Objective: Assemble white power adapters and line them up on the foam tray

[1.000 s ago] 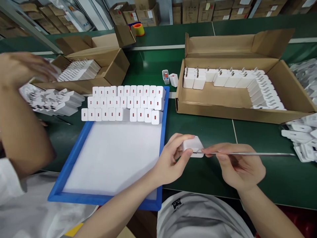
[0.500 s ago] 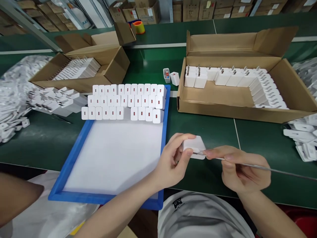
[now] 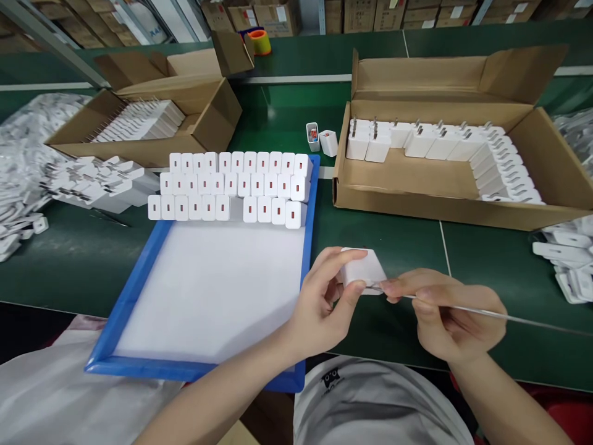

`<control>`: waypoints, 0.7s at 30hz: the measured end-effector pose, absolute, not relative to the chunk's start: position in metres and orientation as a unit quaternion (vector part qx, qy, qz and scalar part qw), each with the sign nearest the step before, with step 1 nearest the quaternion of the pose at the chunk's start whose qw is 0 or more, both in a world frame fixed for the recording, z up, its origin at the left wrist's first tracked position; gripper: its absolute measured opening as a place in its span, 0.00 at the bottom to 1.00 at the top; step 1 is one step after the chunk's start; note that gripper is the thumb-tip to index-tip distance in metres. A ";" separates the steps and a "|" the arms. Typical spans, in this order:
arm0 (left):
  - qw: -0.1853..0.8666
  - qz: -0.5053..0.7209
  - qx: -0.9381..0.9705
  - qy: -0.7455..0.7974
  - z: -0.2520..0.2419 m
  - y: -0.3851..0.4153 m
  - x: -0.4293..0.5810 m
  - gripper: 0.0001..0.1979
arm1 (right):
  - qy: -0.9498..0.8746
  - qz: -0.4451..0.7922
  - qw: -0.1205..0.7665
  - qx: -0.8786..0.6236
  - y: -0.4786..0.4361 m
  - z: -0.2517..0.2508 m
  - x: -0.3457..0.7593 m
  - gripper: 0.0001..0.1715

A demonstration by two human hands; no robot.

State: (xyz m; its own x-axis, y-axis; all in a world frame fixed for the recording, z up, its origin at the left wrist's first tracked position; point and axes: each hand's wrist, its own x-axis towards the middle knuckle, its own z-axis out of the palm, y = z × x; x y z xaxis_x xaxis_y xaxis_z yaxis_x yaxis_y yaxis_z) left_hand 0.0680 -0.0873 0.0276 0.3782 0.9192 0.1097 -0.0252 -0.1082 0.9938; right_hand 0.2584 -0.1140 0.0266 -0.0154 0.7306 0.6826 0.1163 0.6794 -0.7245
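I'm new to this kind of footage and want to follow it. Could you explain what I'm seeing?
There is no machine here, just a person's two bare hands, seen from a camera worn on their own head, looking forward and down. The left hand grips a white casing; the right hand holds a thin metal rod, its tip at the casing's near edge. Below is a green table. To the left lies a blue-framed board, with rows of white blocks at its far end. Farther back are a left cardboard box and a right cardboard box, both open and holding white plugs.
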 end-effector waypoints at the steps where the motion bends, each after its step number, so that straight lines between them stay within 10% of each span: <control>1: 0.561 0.421 0.610 0.369 0.028 -0.087 0.069 0.15 | -0.675 0.246 0.620 -0.314 -0.114 0.025 0.258 0.23; 11: 0.673 0.400 0.451 0.429 0.036 -0.075 0.074 0.21 | -0.518 0.217 0.608 -0.561 -0.101 0.018 0.274 0.03; 16: 0.659 0.403 0.452 0.446 0.036 -0.072 0.071 0.24 | -0.643 0.220 0.242 -0.693 -0.084 0.001 0.286 0.09; 21: 0.640 0.406 0.486 0.434 0.032 -0.077 0.071 0.20 | -0.610 0.358 0.366 -0.605 -0.092 0.007 0.274 0.27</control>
State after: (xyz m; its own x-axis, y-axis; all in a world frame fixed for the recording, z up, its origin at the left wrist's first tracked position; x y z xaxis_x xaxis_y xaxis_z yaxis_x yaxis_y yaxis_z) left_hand 0.0708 -0.0767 0.0320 0.2932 0.9424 -0.1607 -0.0985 0.1970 0.9754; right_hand 0.2739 -0.0916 0.0065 0.0002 0.9999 0.0133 0.4751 0.0116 -0.8799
